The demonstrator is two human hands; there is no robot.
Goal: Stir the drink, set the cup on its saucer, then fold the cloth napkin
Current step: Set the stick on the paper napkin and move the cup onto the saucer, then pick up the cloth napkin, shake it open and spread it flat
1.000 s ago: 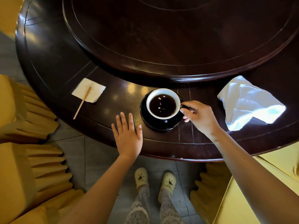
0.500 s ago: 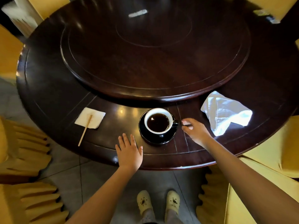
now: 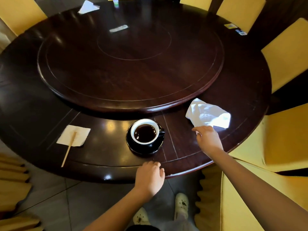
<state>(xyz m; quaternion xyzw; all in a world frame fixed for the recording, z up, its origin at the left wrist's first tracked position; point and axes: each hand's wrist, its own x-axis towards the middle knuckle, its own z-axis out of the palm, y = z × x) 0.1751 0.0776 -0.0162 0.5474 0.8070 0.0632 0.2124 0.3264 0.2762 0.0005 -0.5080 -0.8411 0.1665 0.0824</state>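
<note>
A black cup with a white inside and dark drink stands on its black saucer near the table's front edge. A crumpled white cloth napkin lies to the right of it. My right hand reaches over the table with its fingertips at the napkin's near edge; whether they pinch the cloth is unclear. My left hand rests at the table's front rim, fingers loosely curled and holding nothing. A wooden stir stick lies on a paper napkin to the left.
The dark round table carries a raised turntable in its middle. Yellow-covered chairs ring it closely on the right and left. Another white napkin and small items lie at the far side.
My right hand let go of the cup handle and moved right to the cloth napkin. My left hand slid back to the table rim and curled. The view rose and widened.
</note>
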